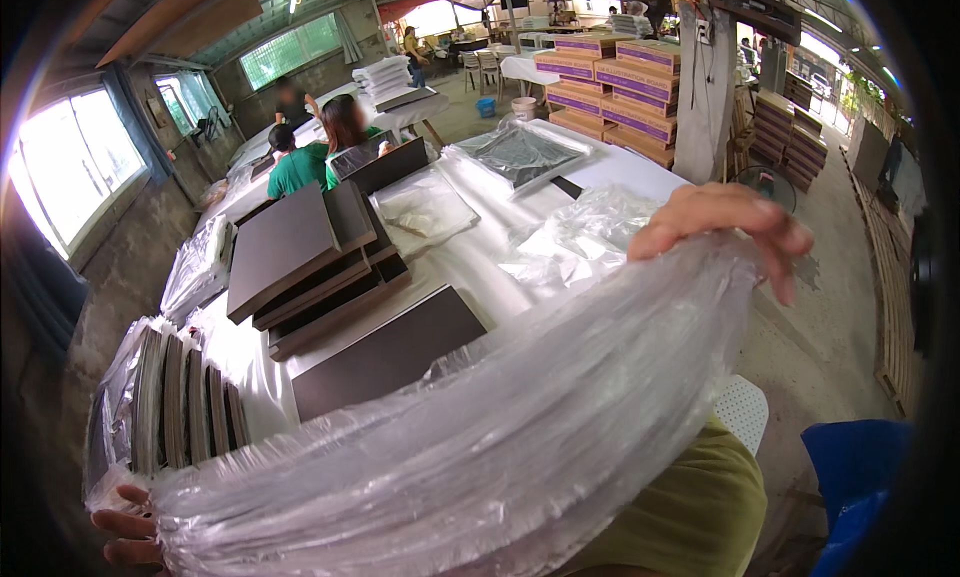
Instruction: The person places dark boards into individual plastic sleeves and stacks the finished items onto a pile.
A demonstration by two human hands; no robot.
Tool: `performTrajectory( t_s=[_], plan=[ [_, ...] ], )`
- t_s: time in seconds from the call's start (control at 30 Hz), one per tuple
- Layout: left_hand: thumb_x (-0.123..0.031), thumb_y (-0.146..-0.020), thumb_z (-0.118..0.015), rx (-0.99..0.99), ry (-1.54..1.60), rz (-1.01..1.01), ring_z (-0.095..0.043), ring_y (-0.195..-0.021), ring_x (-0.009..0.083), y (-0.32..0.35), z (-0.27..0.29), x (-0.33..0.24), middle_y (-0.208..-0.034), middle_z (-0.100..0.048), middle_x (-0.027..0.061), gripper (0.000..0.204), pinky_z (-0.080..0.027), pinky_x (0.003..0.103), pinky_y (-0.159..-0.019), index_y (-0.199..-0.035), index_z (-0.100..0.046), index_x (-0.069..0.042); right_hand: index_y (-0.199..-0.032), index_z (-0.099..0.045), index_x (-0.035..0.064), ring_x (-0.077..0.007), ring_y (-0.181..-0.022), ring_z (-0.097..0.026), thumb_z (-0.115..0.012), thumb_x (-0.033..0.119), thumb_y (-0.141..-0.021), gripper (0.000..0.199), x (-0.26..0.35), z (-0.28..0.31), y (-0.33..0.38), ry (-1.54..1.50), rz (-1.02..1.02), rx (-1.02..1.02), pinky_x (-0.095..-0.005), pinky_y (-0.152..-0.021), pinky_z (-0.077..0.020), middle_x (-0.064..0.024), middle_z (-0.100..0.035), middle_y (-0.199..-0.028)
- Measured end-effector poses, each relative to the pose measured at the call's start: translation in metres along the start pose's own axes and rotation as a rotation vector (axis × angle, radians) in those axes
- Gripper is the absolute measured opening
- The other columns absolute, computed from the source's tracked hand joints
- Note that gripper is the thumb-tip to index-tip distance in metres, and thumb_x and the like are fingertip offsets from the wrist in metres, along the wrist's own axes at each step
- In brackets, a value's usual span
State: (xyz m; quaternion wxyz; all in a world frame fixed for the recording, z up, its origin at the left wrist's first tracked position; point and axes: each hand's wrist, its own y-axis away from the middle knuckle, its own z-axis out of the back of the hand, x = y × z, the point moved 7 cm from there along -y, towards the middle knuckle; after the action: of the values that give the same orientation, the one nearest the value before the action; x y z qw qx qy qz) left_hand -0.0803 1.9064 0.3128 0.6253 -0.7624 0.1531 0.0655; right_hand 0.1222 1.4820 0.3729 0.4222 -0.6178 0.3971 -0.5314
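A long bundle of clear plastic film (480, 437) stretches across my front from lower left to upper right. My right hand (725, 222) grips its far upper end, fingers curled over the top. My left hand (125, 532) holds the near lower end, mostly hidden behind the film. Just beyond the bundle a flat dark brown panel (385, 352) lies on the white table (470, 262).
A stack of dark panels (300, 257) sits further back on the table, wrapped panels (165, 402) stand on edge at left. Loose plastic bags (575, 237) lie at right. Two people in green (320, 147) work at the far end. Stacked cartons (615, 82) stand behind.
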Motion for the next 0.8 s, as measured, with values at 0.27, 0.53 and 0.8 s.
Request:
performTrajectory(
  t_s=[0.27,0.53,0.8],
  plan=[
    [-0.035,-0.074,-0.049,-0.046,-0.028,0.017,-0.042,-0.071,0.0217,0.012,-0.001,-0.003,-0.080,-0.036,0.0061,0.033,-0.038,0.035,-0.061,-0.082,-0.033,-0.008,-0.085,-0.064,0.0111,-0.0246,-0.105,-0.051,-0.067,0.020,-0.073,0.015,0.014,0.007,0.023,0.441,0.105,0.226,-0.0518,-0.098,-0.0288,-0.0086,-0.062,-0.091],
    [-0.037,-0.074,-0.049,-0.054,-0.046,0.042,-0.042,-0.074,0.0224,0.002,0.003,0.012,-0.084,-0.036,0.0068,0.035,-0.037,0.036,-0.064,-0.086,-0.033,-0.007,-0.075,-0.059,0.0048,-0.0310,-0.094,-0.054,-0.059,0.013,-0.069,0.010,0.013,0.047,0.026,0.853,0.225,-0.189,-0.0419,-0.086,-0.0419,-0.0149,-0.056,-0.091],
    [-0.038,-0.074,-0.049,-0.063,-0.062,0.055,-0.042,-0.077,0.0232,0.005,0.002,0.018,-0.087,-0.035,0.0075,0.038,-0.037,0.037,-0.066,-0.089,-0.032,-0.007,-0.082,-0.061,0.0045,-0.0304,-0.098,-0.051,-0.055,0.029,-0.075,0.026,0.011,0.050,0.019,0.936,0.059,-0.077,-0.0480,-0.097,-0.0311,-0.0138,-0.055,-0.094]
  ],
)
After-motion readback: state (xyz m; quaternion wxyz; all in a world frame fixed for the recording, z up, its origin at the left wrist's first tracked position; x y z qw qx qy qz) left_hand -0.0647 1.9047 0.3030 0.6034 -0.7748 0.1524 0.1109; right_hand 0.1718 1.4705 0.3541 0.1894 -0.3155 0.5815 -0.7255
